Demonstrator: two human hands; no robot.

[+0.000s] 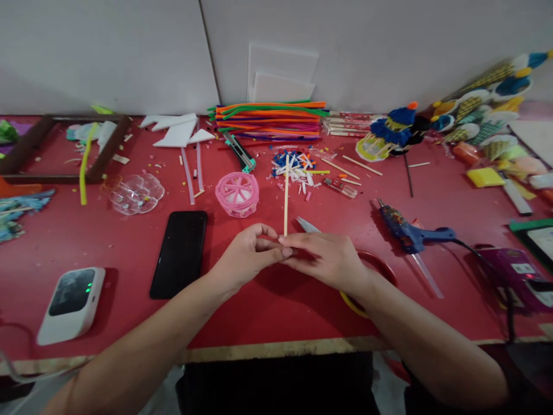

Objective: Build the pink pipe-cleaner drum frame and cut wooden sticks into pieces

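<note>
Both hands meet over the middle of the red table (129,242). My left hand (247,253) and my right hand (325,257) pinch the lower end of a thin wooden stick (286,190), which stands upright and points away from me. The fingers of both hands are closed round the stick's base. Scissors (307,225) lie just behind my right hand, partly hidden by it. A red and yellow ring-shaped thing (371,265) shows under my right wrist.
A black phone (180,252) and a white device with green lights (71,303) lie at the left. A pink round cage (237,193), cut straw bits (294,164), coloured pipe cleaners (270,118), a blue glue gun (408,233) and a clear flower-shaped tray (136,193) lie further back.
</note>
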